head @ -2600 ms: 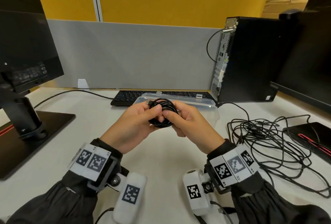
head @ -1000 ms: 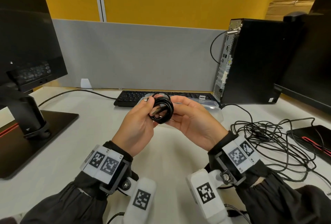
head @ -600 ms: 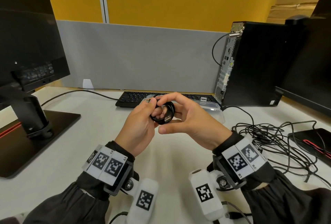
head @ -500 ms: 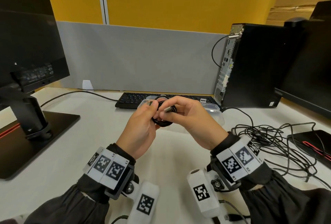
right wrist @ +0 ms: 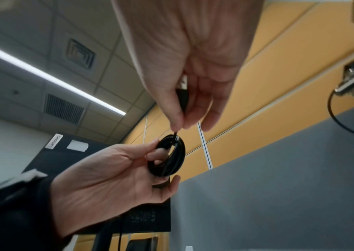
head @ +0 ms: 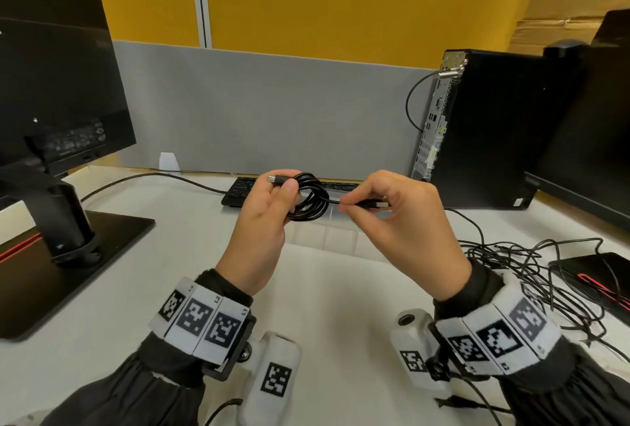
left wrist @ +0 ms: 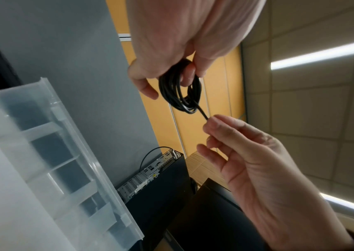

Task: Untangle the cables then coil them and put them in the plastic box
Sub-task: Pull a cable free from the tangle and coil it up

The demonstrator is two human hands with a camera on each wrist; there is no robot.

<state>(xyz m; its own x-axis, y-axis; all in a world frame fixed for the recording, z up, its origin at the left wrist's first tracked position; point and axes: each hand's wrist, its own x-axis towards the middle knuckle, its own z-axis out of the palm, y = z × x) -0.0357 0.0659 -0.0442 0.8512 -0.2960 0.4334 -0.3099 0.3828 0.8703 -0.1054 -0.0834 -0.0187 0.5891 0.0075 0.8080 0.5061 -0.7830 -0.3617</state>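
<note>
My left hand (head: 272,200) grips a small black coiled cable (head: 310,202) above the desk, with one plug end sticking out above its thumb. The coil (left wrist: 182,91) hangs below the left fingers in the left wrist view. My right hand (head: 371,204) pinches the cable's other plug end (head: 373,203) just right of the coil (right wrist: 168,158), pulling a short straight length out of it. The clear plastic box (head: 327,234) sits on the desk right behind and under both hands; its dividers (left wrist: 49,163) show in the left wrist view.
A tangled heap of black cables (head: 545,275) lies on the desk at the right. A keyboard (head: 238,190) sits behind the box, a PC tower (head: 484,132) at back right, a monitor on its stand (head: 61,214) at left, another monitor base (head: 600,275) far right.
The hands, close together around the coil earlier, have parted: my right hand has drawn the plug end out to the right while the left keeps the coil.
</note>
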